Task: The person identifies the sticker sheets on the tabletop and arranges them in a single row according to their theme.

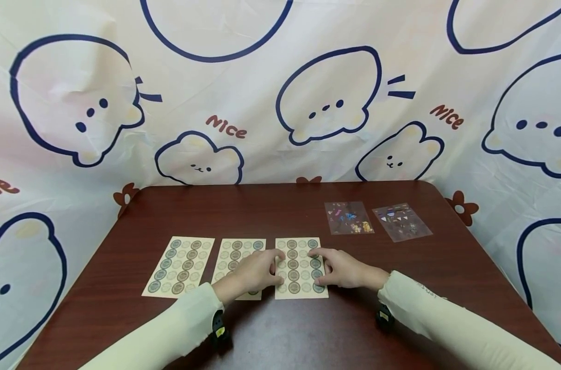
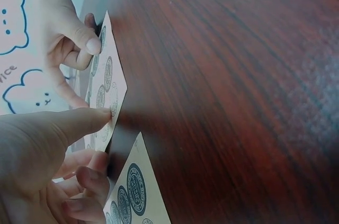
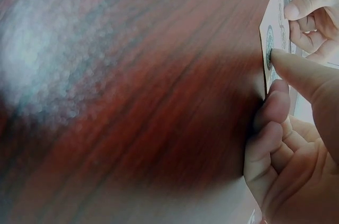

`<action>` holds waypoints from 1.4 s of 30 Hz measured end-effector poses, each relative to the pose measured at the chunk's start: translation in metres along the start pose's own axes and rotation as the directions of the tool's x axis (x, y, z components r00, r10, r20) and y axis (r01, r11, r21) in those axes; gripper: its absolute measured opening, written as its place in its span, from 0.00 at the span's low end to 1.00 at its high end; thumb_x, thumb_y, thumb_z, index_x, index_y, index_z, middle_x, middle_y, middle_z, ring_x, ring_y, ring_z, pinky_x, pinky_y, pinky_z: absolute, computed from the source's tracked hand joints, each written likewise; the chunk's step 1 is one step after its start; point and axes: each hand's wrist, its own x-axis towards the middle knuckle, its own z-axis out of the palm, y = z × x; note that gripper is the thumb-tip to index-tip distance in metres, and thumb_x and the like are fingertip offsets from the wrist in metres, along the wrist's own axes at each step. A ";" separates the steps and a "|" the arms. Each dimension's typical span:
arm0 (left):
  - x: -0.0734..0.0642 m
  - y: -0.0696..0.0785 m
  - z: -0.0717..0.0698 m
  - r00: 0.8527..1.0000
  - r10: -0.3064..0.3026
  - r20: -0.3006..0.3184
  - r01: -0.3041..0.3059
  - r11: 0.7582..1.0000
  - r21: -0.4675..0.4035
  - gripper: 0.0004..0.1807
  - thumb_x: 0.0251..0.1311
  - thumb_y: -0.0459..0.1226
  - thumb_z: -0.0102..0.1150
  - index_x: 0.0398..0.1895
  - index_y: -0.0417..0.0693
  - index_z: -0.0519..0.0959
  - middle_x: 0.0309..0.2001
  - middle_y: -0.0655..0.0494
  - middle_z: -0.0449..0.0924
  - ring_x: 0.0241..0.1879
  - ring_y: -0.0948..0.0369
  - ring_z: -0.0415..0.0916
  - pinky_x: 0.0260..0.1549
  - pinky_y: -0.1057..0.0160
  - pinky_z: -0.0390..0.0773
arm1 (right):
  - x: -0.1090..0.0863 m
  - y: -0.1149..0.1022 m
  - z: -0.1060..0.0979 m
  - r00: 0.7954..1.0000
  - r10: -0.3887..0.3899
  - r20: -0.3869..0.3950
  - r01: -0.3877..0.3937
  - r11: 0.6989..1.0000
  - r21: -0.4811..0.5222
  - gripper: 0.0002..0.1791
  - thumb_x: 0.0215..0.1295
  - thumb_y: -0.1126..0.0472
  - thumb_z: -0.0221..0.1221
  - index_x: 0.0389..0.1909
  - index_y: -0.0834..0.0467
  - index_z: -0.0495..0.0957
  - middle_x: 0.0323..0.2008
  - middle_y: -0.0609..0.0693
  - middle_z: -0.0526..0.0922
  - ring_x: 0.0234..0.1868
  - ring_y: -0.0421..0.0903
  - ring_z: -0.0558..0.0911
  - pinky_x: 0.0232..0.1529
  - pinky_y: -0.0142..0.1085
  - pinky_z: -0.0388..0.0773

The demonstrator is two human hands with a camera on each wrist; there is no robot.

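Note:
Three cream sheets of round stickers lie in a row on the table. The rightmost sticker sheet [image 1: 300, 267], with columns of brown, pale and blue-grey circles, is between both hands. My left hand [image 1: 252, 270] pinches its left edge, thumb on top and fingers curled at the side in the left wrist view. On the opposite edge, my right hand [image 1: 347, 268] grips it likewise; its thumb [image 3: 296, 68] presses on a printed circle. The middle sticker sheet [image 1: 236, 245] is partly hidden under my left hand and wrist. Farther left is the third sticker sheet [image 1: 178, 267].
Two clear sheets with small colourful stickers, one upright [image 1: 349, 218] and one tilted [image 1: 402, 222], lie at the back right of the dark red-brown table [image 1: 243, 208]. A white cloth [image 1: 261, 92] with cartoon outlines hangs behind and at both sides.

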 end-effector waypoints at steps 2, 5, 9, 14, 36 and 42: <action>0.000 0.000 0.000 1.000 0.001 0.002 -0.001 1.000 -0.001 0.28 0.53 0.39 0.74 0.59 0.46 0.78 0.26 0.61 0.76 0.23 0.65 0.69 0.23 0.66 0.66 | 0.000 0.000 0.000 1.000 0.008 0.002 -0.008 1.000 0.002 0.37 0.60 0.60 0.71 0.69 0.60 0.69 0.14 0.40 0.73 0.13 0.35 0.71 0.17 0.28 0.69; 0.000 0.000 -0.001 1.000 0.003 -0.001 -0.003 1.000 -0.001 0.28 0.52 0.38 0.74 0.58 0.46 0.78 0.27 0.61 0.76 0.23 0.64 0.69 0.23 0.66 0.66 | 0.001 0.001 0.000 1.000 0.015 -0.002 -0.015 1.000 0.001 0.37 0.60 0.60 0.71 0.69 0.59 0.69 0.13 0.41 0.73 0.13 0.36 0.71 0.17 0.28 0.69; 0.000 -0.001 -0.001 1.000 0.004 0.000 -0.004 1.000 -0.006 0.28 0.52 0.38 0.74 0.59 0.45 0.78 0.27 0.61 0.76 0.23 0.64 0.69 0.23 0.66 0.66 | 0.002 0.001 0.000 1.000 0.012 -0.006 -0.012 1.000 0.003 0.37 0.59 0.60 0.71 0.69 0.59 0.69 0.14 0.41 0.73 0.13 0.36 0.71 0.17 0.29 0.69; 0.000 -0.001 -0.001 1.000 -0.004 0.002 0.004 1.000 -0.004 0.29 0.52 0.38 0.75 0.59 0.45 0.78 0.27 0.61 0.76 0.24 0.64 0.69 0.23 0.65 0.65 | 0.003 0.000 0.001 1.000 -0.001 -0.014 0.001 1.000 -0.005 0.37 0.59 0.60 0.72 0.68 0.60 0.69 0.14 0.41 0.72 0.14 0.36 0.71 0.17 0.29 0.69; 0.002 0.006 -0.010 1.000 0.008 0.017 -0.007 0.999 -0.045 0.25 0.58 0.40 0.69 0.59 0.45 0.79 0.25 0.63 0.79 0.24 0.65 0.72 0.26 0.63 0.70 | -0.001 0.000 -0.008 0.997 -0.038 0.061 0.023 0.972 0.233 0.31 0.71 0.60 0.61 0.70 0.66 0.65 0.21 0.58 0.82 0.15 0.42 0.73 0.19 0.33 0.74; 0.005 0.011 -0.012 1.000 0.024 -0.013 -0.025 0.998 -0.058 0.20 0.63 0.39 0.61 0.58 0.43 0.80 0.22 0.61 0.77 0.18 0.65 0.68 0.19 0.65 0.65 | -0.007 0.002 -0.021 0.999 -0.032 0.045 0.021 0.975 0.219 0.27 0.74 0.60 0.57 0.70 0.66 0.67 0.29 0.59 0.84 0.19 0.43 0.78 0.20 0.36 0.77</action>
